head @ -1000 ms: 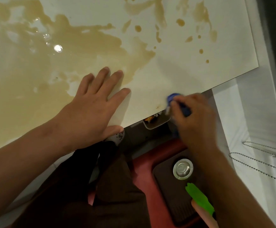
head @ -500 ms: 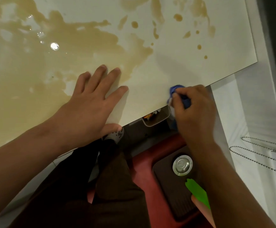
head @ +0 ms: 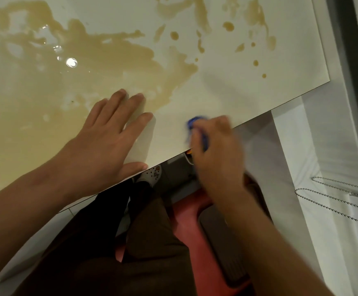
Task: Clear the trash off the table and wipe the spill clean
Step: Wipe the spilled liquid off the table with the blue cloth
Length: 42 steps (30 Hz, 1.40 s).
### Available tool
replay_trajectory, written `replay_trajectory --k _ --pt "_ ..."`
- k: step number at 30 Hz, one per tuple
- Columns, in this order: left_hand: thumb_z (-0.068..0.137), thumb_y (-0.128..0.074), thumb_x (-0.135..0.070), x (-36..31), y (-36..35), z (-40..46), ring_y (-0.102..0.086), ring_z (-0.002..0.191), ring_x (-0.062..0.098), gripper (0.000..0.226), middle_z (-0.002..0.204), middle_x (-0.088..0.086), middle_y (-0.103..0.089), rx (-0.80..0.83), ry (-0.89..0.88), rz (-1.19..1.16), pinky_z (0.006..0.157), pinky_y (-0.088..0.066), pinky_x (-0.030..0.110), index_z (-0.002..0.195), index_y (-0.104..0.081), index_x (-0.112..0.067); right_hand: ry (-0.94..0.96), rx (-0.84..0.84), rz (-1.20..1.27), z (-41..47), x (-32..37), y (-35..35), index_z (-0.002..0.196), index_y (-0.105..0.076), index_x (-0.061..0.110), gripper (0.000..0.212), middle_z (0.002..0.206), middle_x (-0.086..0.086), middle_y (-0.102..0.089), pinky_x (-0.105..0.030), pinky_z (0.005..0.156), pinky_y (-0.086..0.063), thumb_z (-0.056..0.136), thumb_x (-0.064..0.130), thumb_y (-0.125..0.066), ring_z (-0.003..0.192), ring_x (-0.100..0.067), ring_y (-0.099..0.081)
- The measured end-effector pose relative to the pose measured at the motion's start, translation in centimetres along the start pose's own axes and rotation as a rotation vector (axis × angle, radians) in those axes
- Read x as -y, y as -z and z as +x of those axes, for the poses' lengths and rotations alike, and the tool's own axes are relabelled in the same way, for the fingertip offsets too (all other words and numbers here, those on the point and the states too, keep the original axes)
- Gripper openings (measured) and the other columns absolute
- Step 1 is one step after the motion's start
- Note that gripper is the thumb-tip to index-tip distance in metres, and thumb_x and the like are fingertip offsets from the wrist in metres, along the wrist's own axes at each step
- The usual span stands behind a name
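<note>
At the near edge of the table (head: 237, 92), the right hand (head: 214, 150) clutches a bunched blue cloth (head: 195, 121), blurred, its tip poking out beyond the fingers. The left hand (head: 107, 144) lies flat with fingers spread just beside it, fingertips touching the brown spill (head: 101, 58). That spill runs away toward the far left, so the cloth hand's reach goes up and left; no writing readable anywhere.
</note>
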<state>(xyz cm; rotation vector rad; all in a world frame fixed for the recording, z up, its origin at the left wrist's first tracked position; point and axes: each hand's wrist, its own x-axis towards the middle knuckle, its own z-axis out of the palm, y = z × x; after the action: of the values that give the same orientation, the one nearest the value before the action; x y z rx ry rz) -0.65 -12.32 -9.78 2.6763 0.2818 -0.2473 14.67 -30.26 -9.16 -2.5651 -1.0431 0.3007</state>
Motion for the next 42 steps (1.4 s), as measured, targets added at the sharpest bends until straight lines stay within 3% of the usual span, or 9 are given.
replay_trajectory --k 4,11,15,18,26,30,33,39,42 --pt "0.082 -0.071 -0.056 1.2 0.4 -2.4 -0.018 0.150 0.047 0.094 0.162 0.023 -0.024 -0.007 0.085 0.018 0.115 -0.026 0.065 0.150 -0.036 -0.002 0.352 0.165 -0.034 -2.4 3.3 -1.1 0.102 -0.073 0.015 0.011 0.095 -0.006 -0.061 -0.038 0.055 -0.053 0.093 0.020 -0.069 0.074 -0.026 -0.059" --pt "0.080 -0.048 -0.071 3.4 0.9 -4.3 -0.016 0.149 0.048 0.096 0.162 0.022 -0.021 -0.013 0.199 0.019 0.114 -0.025 0.067 0.150 -0.036 -0.007 0.110 -0.132 -0.077 4.5 2.4 -1.5 0.105 -0.074 0.018 0.014 0.104 -0.007 -0.063 -0.038 0.063 -0.051 0.094 0.019 -0.065 0.085 -0.023 -0.052" --pt "0.084 -0.066 -0.062 4.1 0.7 -5.0 -0.013 0.150 0.047 0.093 0.163 0.022 -0.019 -0.077 0.234 0.004 0.114 -0.024 0.068 0.151 -0.035 -0.006 0.287 0.013 -0.002 -1.1 8.3 -5.0 0.101 -0.074 0.018 0.012 0.099 -0.008 -0.062 -0.041 0.063 -0.046 0.091 0.015 -0.070 0.078 -0.026 -0.049" --pt "0.079 -0.059 -0.068 4.9 0.8 -5.9 -0.012 0.152 0.046 0.098 0.164 0.020 -0.019 -0.064 0.245 -0.019 0.115 -0.025 0.069 0.153 -0.034 -0.009 0.343 0.030 0.035 -2.9 6.7 -4.3 0.098 -0.075 0.016 0.007 0.098 -0.008 -0.064 -0.036 0.064 -0.046 0.094 0.018 -0.069 0.076 -0.023 -0.049" --pt "0.081 -0.053 -0.071 3.6 0.8 -6.0 -0.010 0.153 0.043 0.096 0.165 0.019 -0.017 -0.066 0.208 -0.062 0.117 -0.024 0.067 0.154 -0.034 -0.011 0.025 -0.123 0.012 2.6 1.1 -1.0 0.111 -0.073 0.017 0.020 0.109 -0.011 -0.057 -0.046 0.073 -0.053 0.095 0.022 -0.063 0.091 -0.030 -0.057" --pt "0.085 -0.056 -0.070 3.1 0.8 -5.3 -0.010 0.154 0.042 0.095 0.166 0.018 -0.016 -0.078 0.211 -0.082 0.115 -0.024 0.064 0.154 -0.032 -0.009 0.209 -0.034 0.088 -1.6 9.0 -4.4 0.109 -0.074 0.013 0.020 0.099 -0.011 -0.058 -0.042 0.064 -0.049 0.090 0.010 -0.068 0.081 -0.027 -0.054" --pt "0.082 -0.051 -0.070 3.8 1.0 -5.2 -0.010 0.153 0.043 0.096 0.166 0.018 -0.017 -0.059 0.225 -0.055 0.115 -0.025 0.065 0.154 -0.032 -0.008 0.258 -0.033 0.061 -2.3 7.9 -5.0 0.107 -0.074 0.013 0.019 0.097 -0.010 -0.058 -0.036 0.063 -0.046 0.090 0.008 -0.068 0.077 -0.025 -0.051" --pt "0.076 -0.081 -0.053 4.5 1.8 -4.5 -0.012 0.149 0.049 0.099 0.163 0.023 -0.019 -0.003 0.237 -0.016 0.113 -0.025 0.070 0.151 -0.035 -0.009 -0.164 -0.293 -0.008 5.2 -5.9 1.5 0.116 -0.070 0.016 0.023 0.115 -0.012 -0.055 -0.036 0.085 -0.051 0.099 0.022 -0.057 0.099 -0.025 -0.059" --pt "0.067 -0.090 -0.040 3.9 2.3 -4.2 -0.013 0.148 0.051 0.105 0.162 0.025 -0.020 0.033 0.260 -0.002 0.113 -0.025 0.070 0.151 -0.035 -0.010 -0.289 -0.301 0.023 6.5 -8.4 4.7 0.122 -0.068 0.016 0.027 0.124 -0.007 -0.053 -0.015 0.089 -0.047 0.101 0.027 -0.054 0.108 -0.018 -0.059"
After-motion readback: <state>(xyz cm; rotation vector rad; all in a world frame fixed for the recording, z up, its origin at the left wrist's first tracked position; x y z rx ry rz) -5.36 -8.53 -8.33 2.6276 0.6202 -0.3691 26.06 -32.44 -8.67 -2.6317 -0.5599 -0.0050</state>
